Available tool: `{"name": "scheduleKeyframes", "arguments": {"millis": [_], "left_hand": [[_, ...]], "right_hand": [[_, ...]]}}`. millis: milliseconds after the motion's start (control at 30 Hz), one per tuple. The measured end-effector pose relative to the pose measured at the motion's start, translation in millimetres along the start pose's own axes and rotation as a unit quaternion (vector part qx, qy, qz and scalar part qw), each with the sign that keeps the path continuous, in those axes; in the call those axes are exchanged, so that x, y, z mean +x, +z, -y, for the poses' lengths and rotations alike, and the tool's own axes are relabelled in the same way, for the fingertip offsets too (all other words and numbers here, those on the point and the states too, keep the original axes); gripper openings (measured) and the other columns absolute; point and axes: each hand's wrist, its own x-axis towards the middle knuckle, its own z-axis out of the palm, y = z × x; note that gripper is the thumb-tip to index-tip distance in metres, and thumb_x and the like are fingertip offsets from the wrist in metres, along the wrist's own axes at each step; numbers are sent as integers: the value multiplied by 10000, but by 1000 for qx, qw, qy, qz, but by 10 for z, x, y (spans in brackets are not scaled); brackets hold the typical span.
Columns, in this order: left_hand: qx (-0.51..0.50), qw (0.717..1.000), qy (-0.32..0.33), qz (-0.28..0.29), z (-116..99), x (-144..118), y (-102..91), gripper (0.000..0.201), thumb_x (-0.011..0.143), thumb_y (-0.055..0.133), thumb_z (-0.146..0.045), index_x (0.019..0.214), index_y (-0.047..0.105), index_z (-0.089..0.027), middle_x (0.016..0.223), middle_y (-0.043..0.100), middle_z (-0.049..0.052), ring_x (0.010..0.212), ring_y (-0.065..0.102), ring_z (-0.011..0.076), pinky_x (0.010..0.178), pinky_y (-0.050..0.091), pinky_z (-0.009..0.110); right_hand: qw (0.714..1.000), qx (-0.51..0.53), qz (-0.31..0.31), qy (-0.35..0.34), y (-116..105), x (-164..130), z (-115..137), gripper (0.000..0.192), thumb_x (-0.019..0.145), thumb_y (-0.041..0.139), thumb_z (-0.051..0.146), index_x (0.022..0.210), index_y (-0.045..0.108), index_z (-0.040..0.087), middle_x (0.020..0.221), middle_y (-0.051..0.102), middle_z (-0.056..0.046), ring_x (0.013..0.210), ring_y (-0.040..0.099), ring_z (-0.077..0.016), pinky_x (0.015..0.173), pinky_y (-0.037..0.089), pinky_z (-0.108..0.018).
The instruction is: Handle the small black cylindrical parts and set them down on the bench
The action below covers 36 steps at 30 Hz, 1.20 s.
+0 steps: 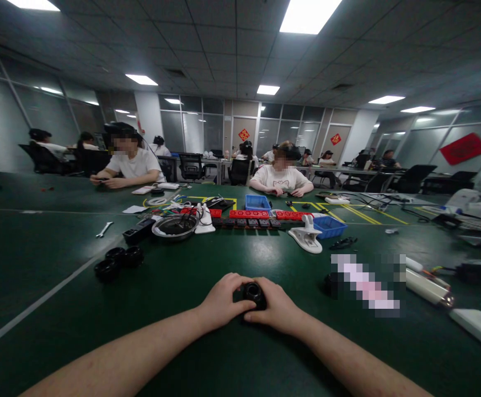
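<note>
Stretching out beneath both forearms, a dark green table (232, 353) carries everything in view, with a pale line running across it well to the left of the hands. Beyond the hands, on the far side of the table, two people in white shirts sit facing this way, each with their own hands down on the tabletop; more people sit at desks further back.

Ahead of the hands and to their left, a round metal bowl (175, 226) holds some dark cabling, and a row of red and black blocks (251, 218) runs to the right of it. Two blue bins stand behind and beside that row, one (257, 202) further off and one (328, 226) nearer, and a white clamp-like tool (306, 236) lies just beside the nearer bin. Well to the left of the left hand sits a cluster of small black wheels (118, 261), with a small wrench (104, 229) lying beyond them. To the right of the right hand lies a metal cylinder (428, 286) with wires at its end.

The left hand (223, 301) and right hand (277, 309) meet at the middle of the table, both grasping one small black wheel (254, 294). The wheel sits between the two hands, fingers curled over it from either side, with its hub opening facing up towards the camera.
</note>
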Motion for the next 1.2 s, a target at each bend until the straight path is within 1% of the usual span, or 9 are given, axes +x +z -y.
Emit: {"name": "scheduleKeyframes", "arguments": {"millis": [67,200,367,567,700,833,1000,1100,1200], "left_hand": [[-15,999,20,30,20,12,-42,360,695,626,-259,1045,547,-226,883,560,13,840,505,183,735,396,276],[-29,998,28,47,43,28,-71,383,710,619,-269,1080,533,-223,922,557,24,868,505,183,766,391,282],[-36,998,22,56,31,28,-66,364,715,611,-280,1068,530,-239,916,550,16,843,511,179,748,400,287],[-44,998,1,40,25,25,-11,338,665,653,-260,986,556,-222,865,538,8,799,511,173,704,413,274],[-27,998,-48,-15,14,16,81,309,619,676,-259,897,557,-197,856,534,15,792,507,188,688,418,287],[9,994,-78,-71,6,9,129,287,615,669,-302,849,553,-182,832,533,25,775,504,204,678,412,308],[-39,998,-45,-23,36,21,45,292,660,632,-266,931,558,-190,873,544,25,800,511,192,691,411,289],[-60,998,-14,24,59,28,-21,316,688,615,-263,993,550,-217,884,541,12,805,511,177,698,412,276],[-66,997,-4,46,64,32,-53,345,698,611,-272,1032,539,-227,901,537,12,809,511,173,693,413,271]], "right_hand": [[995,69,55,-36,-79,9,-77,488,578,694,324,1015,523,188,939,539,-27,838,500,-187,713,379,-276],[979,155,128,-25,-153,42,-212,305,639,641,206,933,576,160,842,541,1,754,501,-150,653,386,-244],[980,170,107,5,-118,59,-237,259,599,670,193,841,589,149,757,521,20,702,482,-134,610,366,-224],[993,84,68,43,-95,51,-162,299,501,741,263,677,526,154,644,466,49,600,426,-105,502,298,-192],[997,-13,18,72,6,43,-77,373,510,715,396,701,501,159,686,503,17,605,444,-122,494,287,-205],[993,-81,-27,80,118,33,8,279,619,631,381,706,498,151,726,536,-30,659,484,-153,558,324,-238],[995,-43,-43,83,112,-3,15,456,566,653,495,820,497,150,802,548,-50,713,505,-186,590,357,-264],[998,38,-24,32,32,-19,-38,582,554,696,417,1025,465,167,957,540,-58,844,506,-205,697,382,-293],[996,84,35,-21,-60,-11,-87,526,586,695,284,1062,495,183,980,542,-42,887,500,-204,762,375,-308]]}}
